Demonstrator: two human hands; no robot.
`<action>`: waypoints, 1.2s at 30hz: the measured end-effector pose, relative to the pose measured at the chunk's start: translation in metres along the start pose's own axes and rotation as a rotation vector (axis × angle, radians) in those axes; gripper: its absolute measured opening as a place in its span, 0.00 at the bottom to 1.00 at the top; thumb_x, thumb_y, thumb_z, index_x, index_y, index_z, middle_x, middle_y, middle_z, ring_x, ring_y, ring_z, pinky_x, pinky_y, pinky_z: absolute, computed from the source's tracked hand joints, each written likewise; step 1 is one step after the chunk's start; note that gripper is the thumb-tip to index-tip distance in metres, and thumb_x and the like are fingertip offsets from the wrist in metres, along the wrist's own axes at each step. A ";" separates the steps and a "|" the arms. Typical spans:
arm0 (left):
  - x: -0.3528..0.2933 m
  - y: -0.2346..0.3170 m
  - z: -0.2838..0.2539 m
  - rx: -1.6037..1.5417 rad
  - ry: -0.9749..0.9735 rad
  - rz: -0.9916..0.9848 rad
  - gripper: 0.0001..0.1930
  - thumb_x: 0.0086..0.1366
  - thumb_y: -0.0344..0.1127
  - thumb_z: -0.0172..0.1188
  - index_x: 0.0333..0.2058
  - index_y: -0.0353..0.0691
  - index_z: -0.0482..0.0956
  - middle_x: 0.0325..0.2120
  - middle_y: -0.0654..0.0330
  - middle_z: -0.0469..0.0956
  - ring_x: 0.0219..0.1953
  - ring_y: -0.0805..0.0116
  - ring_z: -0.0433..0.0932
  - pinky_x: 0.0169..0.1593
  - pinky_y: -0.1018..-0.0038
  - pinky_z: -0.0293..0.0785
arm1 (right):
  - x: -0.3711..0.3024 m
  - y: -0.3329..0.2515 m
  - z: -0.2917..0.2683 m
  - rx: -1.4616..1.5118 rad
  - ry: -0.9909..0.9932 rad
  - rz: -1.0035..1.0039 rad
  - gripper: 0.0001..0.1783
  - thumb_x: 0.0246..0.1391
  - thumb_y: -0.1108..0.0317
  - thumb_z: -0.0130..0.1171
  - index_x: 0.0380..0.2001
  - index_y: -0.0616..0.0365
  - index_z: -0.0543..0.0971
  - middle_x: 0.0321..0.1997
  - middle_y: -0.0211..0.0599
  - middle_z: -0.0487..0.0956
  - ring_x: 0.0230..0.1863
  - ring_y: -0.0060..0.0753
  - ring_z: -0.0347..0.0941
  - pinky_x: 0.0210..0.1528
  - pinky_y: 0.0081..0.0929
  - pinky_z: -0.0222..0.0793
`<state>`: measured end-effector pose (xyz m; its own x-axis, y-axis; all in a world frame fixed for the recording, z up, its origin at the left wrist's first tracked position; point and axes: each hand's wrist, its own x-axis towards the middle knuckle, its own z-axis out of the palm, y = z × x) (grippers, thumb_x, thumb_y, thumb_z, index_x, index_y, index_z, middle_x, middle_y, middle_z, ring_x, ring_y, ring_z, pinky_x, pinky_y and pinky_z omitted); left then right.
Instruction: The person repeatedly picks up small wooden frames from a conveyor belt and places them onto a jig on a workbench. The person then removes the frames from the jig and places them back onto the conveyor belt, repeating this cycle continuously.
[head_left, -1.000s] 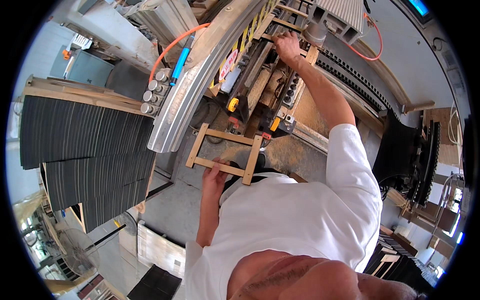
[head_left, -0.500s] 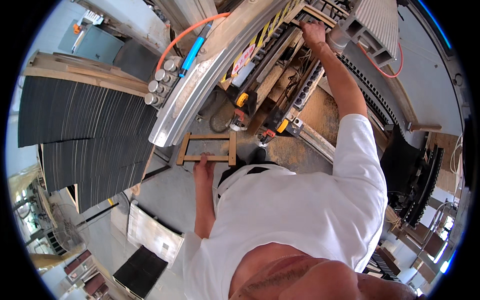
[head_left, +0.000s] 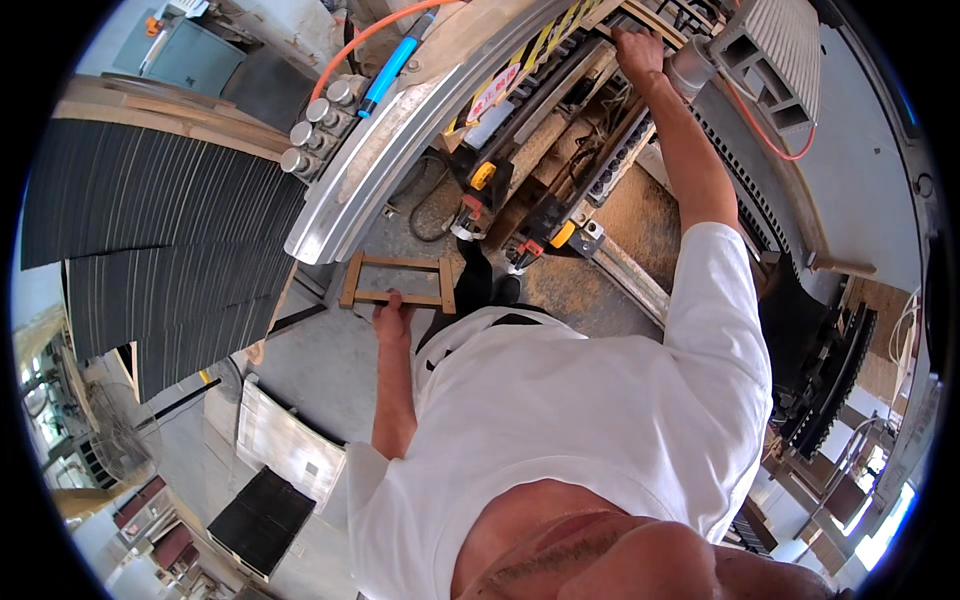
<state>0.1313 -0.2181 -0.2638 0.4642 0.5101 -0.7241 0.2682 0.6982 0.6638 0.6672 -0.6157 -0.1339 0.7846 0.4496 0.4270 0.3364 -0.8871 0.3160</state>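
Note:
My left hand (head_left: 393, 318) is closed on the near bar of a small rectangular wooden frame (head_left: 446, 285), held level beside my waist at left of centre. My right arm stretches far forward over a long machine (head_left: 540, 135) with rails and yellow knobs. At its far end my right hand (head_left: 638, 55) has its fingers bent down among wooden strips (head_left: 655, 28). What those fingers grip is hidden beneath them. A grey cylindrical part (head_left: 690, 68) stands just right of that wrist.
Tall stacks of dark strips (head_left: 190, 200) stand at left. A curved metal guard (head_left: 345, 195) with an orange hose (head_left: 350, 55) and a blue tube (head_left: 398, 65) overhangs the machine. Sawdust (head_left: 630, 230) lies under the rails. A black-topped box (head_left: 262, 520) sits behind me at lower left.
The wooden frame in my left hand has shifted slightly left and forward. One foot has come forward beside the machine's near end. My right hand stays at the machine's far end.

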 end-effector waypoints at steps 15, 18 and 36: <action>-0.094 0.095 -0.010 0.747 -0.093 0.618 0.10 0.63 0.33 0.59 0.40 0.34 0.78 0.27 0.68 0.76 0.29 0.80 0.69 0.32 0.79 0.66 | 0.016 -0.013 -0.006 0.059 -0.258 0.115 0.13 0.54 0.67 0.49 0.41 0.46 0.79 0.38 0.43 0.82 0.44 0.49 0.77 0.46 0.47 0.67; -0.132 0.139 -0.023 0.778 -0.114 0.725 0.08 0.63 0.31 0.59 0.39 0.34 0.78 0.28 0.67 0.77 0.31 0.80 0.71 0.35 0.80 0.68 | 0.027 -0.002 -0.004 0.066 -0.427 0.226 0.15 0.59 0.62 0.46 0.44 0.50 0.78 0.42 0.48 0.80 0.46 0.51 0.77 0.48 0.47 0.70; -0.156 0.630 -0.238 -0.071 -0.289 1.076 0.13 0.66 0.28 0.54 0.46 0.25 0.71 0.42 0.49 0.77 0.45 0.63 0.78 0.54 0.70 0.75 | -0.152 -0.315 -0.328 1.436 0.335 0.318 0.11 0.57 0.70 0.59 0.42 0.60 0.81 0.42 0.37 0.81 0.44 0.27 0.75 0.48 0.22 0.71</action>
<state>0.0268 0.2616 0.2229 0.6068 0.7368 0.2982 -0.4363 -0.0048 0.8998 0.2708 -0.3703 -0.0205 0.8359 0.0511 0.5465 0.5443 -0.2057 -0.8133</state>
